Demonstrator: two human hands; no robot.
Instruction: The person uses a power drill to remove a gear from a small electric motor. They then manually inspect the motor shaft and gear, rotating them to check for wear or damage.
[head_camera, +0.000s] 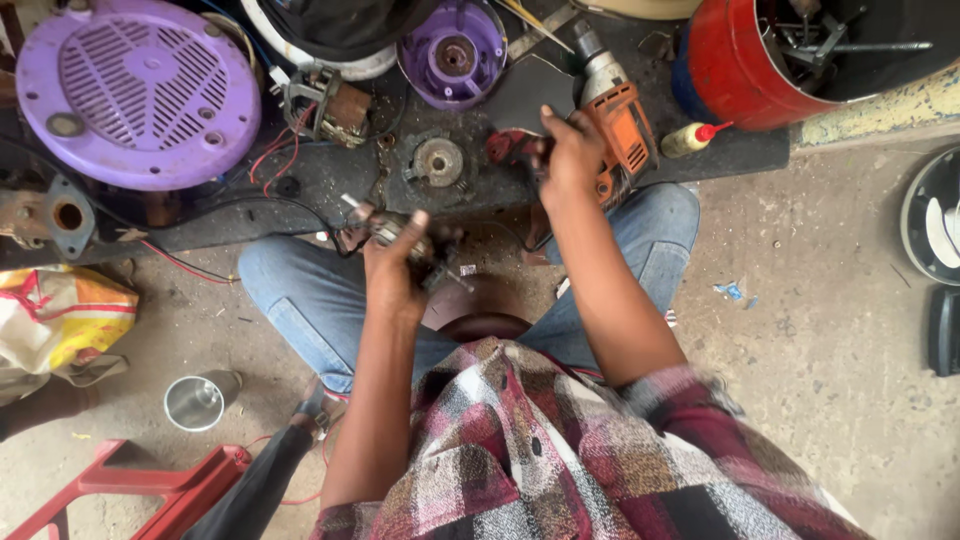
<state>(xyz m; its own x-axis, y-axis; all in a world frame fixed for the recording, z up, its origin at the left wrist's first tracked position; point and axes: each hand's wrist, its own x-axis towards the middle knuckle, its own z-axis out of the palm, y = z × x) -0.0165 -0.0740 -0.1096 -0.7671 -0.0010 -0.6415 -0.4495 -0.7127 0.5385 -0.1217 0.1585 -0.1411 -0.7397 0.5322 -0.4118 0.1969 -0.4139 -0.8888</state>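
Observation:
My left hand (392, 262) is closed around a small motor armature (388, 228) with a metal shaft sticking out to the upper left, held above my left knee. My right hand (570, 152) grips the handle of an orange and grey power drill (612, 108) that lies on the dark work board (330, 180), its chuck pointing away from me. A round metal bearing plate (438, 160) rests on the board between the two hands.
A purple fan grille (138, 90) and a purple motor housing (456, 52) lie at the back. A red drum (790, 62), a small glue bottle (694, 138), a steel cup (196, 402), a red stool (150, 492) and a yellow bag (62, 318) surround me.

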